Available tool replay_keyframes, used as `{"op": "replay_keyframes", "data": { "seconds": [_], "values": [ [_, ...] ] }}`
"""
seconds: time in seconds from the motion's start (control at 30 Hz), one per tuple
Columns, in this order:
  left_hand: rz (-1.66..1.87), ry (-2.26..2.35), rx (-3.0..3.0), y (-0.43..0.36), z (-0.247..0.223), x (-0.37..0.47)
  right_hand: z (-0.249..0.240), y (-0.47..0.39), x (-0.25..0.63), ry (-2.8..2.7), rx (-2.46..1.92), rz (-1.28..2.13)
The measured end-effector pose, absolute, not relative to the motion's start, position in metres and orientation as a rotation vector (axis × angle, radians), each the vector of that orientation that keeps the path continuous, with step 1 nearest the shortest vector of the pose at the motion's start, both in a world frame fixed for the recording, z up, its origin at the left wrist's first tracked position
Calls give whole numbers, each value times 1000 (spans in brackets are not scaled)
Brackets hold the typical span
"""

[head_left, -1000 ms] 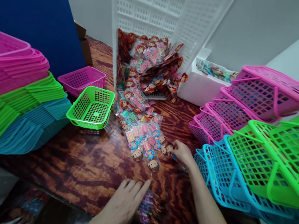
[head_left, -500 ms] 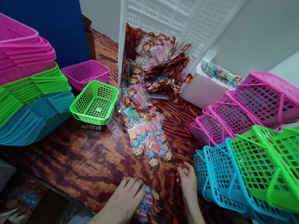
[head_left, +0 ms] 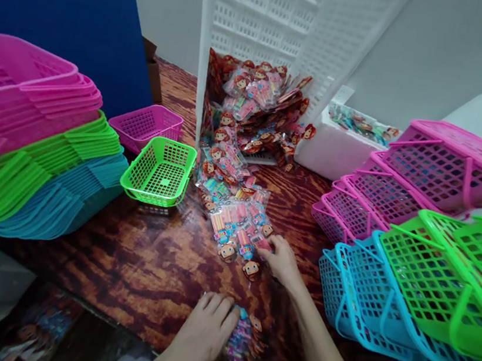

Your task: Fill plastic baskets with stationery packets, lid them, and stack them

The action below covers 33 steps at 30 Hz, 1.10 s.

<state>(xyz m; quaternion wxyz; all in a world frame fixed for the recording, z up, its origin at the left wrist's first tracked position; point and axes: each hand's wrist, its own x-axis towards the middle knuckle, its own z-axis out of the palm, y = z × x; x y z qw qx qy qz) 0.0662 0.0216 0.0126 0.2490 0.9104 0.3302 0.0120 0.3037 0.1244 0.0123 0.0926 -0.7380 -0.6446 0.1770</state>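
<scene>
My left hand [head_left: 206, 333] lies at the table's near edge, fingers curled against a stack of small clear plastic packets [head_left: 244, 341] with cartoon faces. Part of that stack is under the hand, and its near end is blurred. Farther forward, my right hand [head_left: 283, 263] has its fingertips closed on the right edge of a packet [head_left: 263, 244] in the loose pile. The packets of this pile [head_left: 229, 217] show pink, yellow and blue contents and cartoon heads. They trail back to a heap of red-haired cartoon packets [head_left: 256, 96] in a tipped white crate [head_left: 263, 12].
Nested pink, green and blue baskets [head_left: 43, 160] stand at the left. A green basket [head_left: 159, 175] sits beside a pink one [head_left: 146, 123]. Filled baskets [head_left: 415, 274] crowd the right side. Behind them is a white box [head_left: 333, 151] of packets. The table [head_left: 154, 264] has dark wood grain.
My right hand has moved forward and left from beside the blue baskets onto the right edge of the packet pile. My left hand stays at the stack. The view has shifted slightly.
</scene>
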Motion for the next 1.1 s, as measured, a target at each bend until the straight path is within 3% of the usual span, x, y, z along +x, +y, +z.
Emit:
{"op": "replay_keyframes", "data": {
  "seconds": [0.23,0.43,0.67,0.93,1.1],
  "values": [
    [65,867,2464,23,8,64,10,143,279,-1929,-2098,493],
    [71,885,2464,23,4,64,10,164,305,-1628,-1959,843],
    [32,869,2446,26,10,66,14,207,289,-1756,-2125,534],
    [-1,870,2403,26,13,66,31,141,268,-1935,-2141,183],
    [-5,885,2403,24,19,66,25,84,273,-1733,-2000,356]
  ]
}}
